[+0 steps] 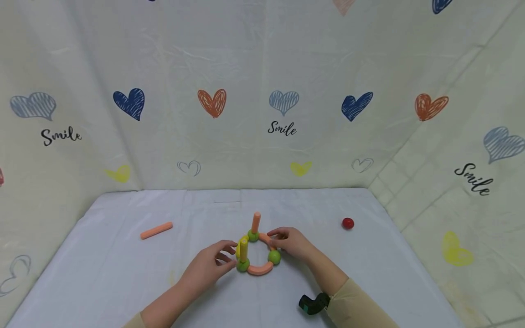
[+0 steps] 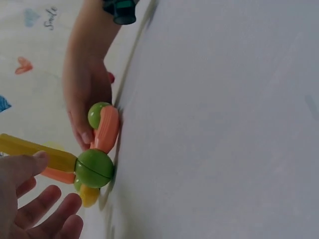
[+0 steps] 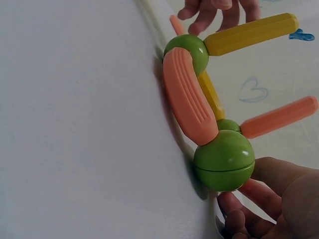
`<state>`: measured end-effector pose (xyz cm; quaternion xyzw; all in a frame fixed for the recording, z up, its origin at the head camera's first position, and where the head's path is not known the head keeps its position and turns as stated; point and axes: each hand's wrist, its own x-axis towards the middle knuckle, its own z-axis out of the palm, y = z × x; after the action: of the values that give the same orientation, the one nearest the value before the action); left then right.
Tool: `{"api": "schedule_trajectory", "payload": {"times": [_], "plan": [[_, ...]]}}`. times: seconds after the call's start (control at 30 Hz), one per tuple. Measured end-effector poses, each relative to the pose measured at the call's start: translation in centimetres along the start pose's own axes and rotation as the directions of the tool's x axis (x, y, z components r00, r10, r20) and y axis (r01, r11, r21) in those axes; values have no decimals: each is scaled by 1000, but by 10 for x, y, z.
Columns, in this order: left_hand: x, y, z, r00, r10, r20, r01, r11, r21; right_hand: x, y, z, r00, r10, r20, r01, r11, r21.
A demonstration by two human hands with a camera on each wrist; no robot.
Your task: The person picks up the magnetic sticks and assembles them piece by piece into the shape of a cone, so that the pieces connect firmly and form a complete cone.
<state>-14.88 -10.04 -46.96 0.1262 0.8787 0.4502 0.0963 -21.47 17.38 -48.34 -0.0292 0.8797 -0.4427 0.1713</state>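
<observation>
On the white table lies a ring of toy pieces: green balls (image 1: 274, 257) joined by curved salmon sticks (image 1: 260, 269) and a curved yellow stick (image 3: 212, 97). A straight yellow stick (image 1: 244, 250) and a straight salmon stick (image 1: 256, 222) stand up from two of the balls. My left hand (image 1: 209, 264) is beside the ring's left side, fingers spread and apart; its thumb looks close to the upright yellow stick in the left wrist view. At the right side, my right hand (image 1: 292, 242) pinches the far curved salmon stick (image 1: 266, 238), its fingertips partly hidden.
A loose straight salmon stick (image 1: 156, 230) lies at the back left of the table. Toward the back right sits a small red ball (image 1: 348, 223). A black wrist device (image 1: 313, 304) is by the right sleeve. A curtain printed with hearts (image 1: 283, 102) hangs behind the table.
</observation>
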Motion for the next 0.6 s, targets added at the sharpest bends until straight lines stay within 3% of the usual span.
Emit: {"api": "schedule_trajectory", "payload": {"times": [0.13,0.33,0.6], "plan": [[-2,-4,5,998,-54,29,56,997,-44,-1,-1,1,1000,6,-5,-6,1000,4],[0,-8,9,995,-90,41,92,994,-50,-1,-1,1,1000,7,-3,-7,1000,7],[9,-8,15,982,-175,69,174,985,13,0,-1,0,1000,5,8,-5,1000,-10]]}}
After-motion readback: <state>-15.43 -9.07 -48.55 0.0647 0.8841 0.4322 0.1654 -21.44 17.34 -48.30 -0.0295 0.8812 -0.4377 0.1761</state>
